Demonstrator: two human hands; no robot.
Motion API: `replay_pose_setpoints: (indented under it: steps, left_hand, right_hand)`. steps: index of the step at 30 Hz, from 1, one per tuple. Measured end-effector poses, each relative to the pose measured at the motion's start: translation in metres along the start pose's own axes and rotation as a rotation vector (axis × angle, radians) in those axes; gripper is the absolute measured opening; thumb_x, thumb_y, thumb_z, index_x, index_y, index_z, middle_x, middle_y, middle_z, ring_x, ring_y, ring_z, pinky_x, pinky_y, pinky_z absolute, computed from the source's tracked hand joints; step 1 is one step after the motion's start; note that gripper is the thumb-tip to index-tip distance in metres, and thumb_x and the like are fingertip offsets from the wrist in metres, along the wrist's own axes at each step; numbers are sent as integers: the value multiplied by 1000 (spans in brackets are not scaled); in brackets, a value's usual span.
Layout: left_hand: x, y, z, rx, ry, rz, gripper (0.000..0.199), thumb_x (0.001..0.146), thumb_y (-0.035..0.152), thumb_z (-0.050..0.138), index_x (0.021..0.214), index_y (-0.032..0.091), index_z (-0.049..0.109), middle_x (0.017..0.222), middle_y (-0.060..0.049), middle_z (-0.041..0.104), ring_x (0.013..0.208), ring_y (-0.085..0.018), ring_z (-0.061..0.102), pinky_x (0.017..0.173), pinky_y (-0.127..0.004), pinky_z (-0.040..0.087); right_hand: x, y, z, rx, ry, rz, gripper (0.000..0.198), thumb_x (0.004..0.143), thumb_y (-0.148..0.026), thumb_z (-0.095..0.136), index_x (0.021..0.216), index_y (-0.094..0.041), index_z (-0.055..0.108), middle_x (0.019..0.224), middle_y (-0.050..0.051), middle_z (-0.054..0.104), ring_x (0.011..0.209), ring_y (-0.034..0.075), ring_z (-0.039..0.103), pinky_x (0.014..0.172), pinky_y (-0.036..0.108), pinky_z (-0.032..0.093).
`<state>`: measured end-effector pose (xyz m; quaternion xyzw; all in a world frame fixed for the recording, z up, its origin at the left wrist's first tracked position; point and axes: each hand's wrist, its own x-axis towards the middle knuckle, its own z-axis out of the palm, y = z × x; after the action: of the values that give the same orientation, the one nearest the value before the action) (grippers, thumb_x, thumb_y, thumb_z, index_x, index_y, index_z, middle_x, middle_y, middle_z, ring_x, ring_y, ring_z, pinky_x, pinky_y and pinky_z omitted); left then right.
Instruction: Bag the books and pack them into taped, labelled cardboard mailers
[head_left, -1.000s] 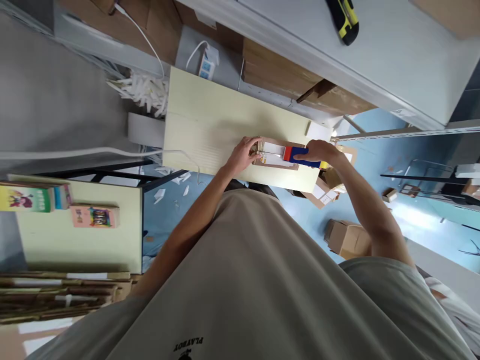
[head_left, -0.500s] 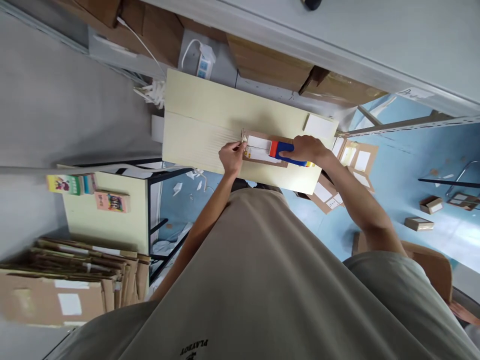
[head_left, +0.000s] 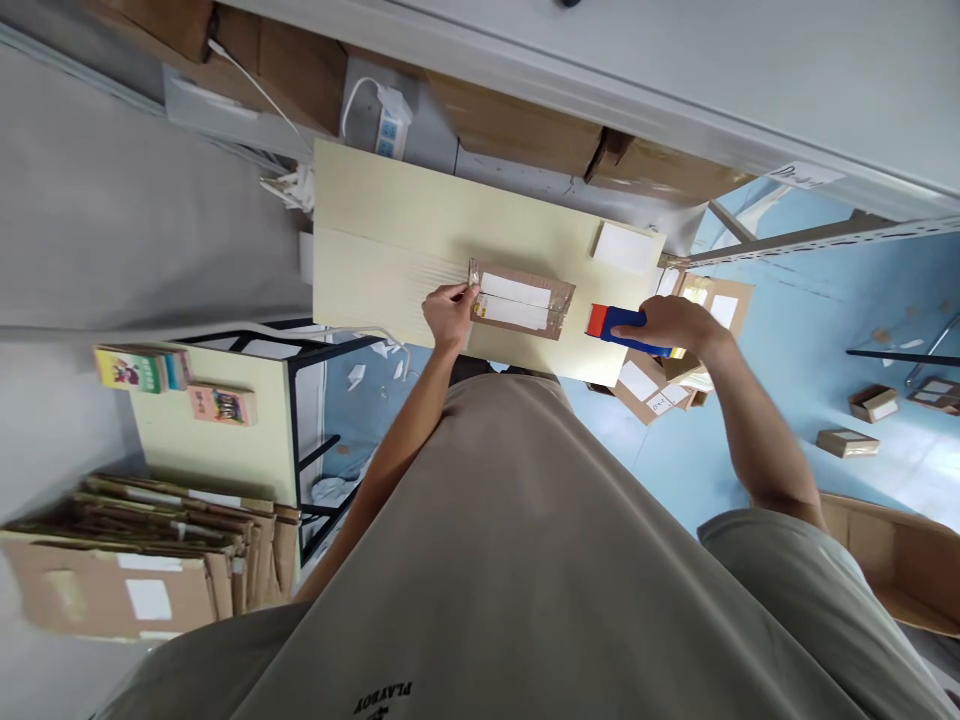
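Observation:
A small flat cardboard box (head_left: 517,302) with white labels lies on the pale yellow table (head_left: 390,215). Clear tape shines at both of its ends. The fingers of my left hand (head_left: 448,316) are pinched at the box's left end, where a bit of tape sticks up. My right hand (head_left: 679,322) grips a blue tape dispenser (head_left: 624,326) with a red front end, wrapped around it from above. That dispenser is apart from the box, over the table's right edge.
A white sheet (head_left: 625,247) lies at the table's back right corner. Behind stand a power strip (head_left: 390,133) and large cartons (head_left: 517,120). At lower left are flattened cartons (head_left: 165,560) and a side table with small books (head_left: 223,403). Opened boxes (head_left: 645,385) lie on the right.
My right hand has moved right with the tape dispenser, off the box, uncovering its taped right end. My left hand keeps its hold at the left end.

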<state>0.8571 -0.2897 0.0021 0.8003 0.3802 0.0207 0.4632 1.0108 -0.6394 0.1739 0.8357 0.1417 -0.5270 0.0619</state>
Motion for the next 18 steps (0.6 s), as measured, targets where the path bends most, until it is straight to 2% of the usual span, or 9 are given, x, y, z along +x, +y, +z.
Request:
replay_pose_setpoints:
  steps: [7, 11, 14, 18]
  left_hand:
    - [-3, 8, 0, 54, -6, -16, 16, 94, 39, 83, 88, 26, 90, 93, -4, 89, 100, -27, 84, 90, -34, 63]
    - [-4, 14, -2, 80, -12, -11, 15, 94, 37, 82, 88, 24, 89, 92, -5, 88, 96, -26, 83, 88, -33, 61]
    - [-5, 16, -2, 79, -11, -8, 15, 95, 36, 81, 88, 24, 87, 92, -5, 87, 94, -26, 82, 89, -32, 61]
    - [-5, 11, -1, 67, -31, -33, 13, 97, 35, 80, 98, 23, 83, 101, -7, 87, 96, -24, 82, 94, -33, 62]
  right_hand:
    - [36, -43, 32, -21, 77, 39, 82, 101, -84, 65, 129, -9, 79, 124, 32, 81, 119, 43, 78, 93, 45, 56]
    - [47, -56, 54, -29, 161, 51, 78, 107, -76, 62, 140, -6, 75, 128, 35, 80, 122, 44, 79, 95, 45, 57]
    - [55, -67, 73, -54, 242, 84, 68, 114, -59, 56, 150, -2, 68, 129, 37, 79, 122, 46, 79, 93, 48, 57]
    - [54, -74, 82, 15, 243, 126, 63, 117, -49, 51, 153, 0, 64, 128, 38, 79, 123, 44, 79, 91, 45, 57]
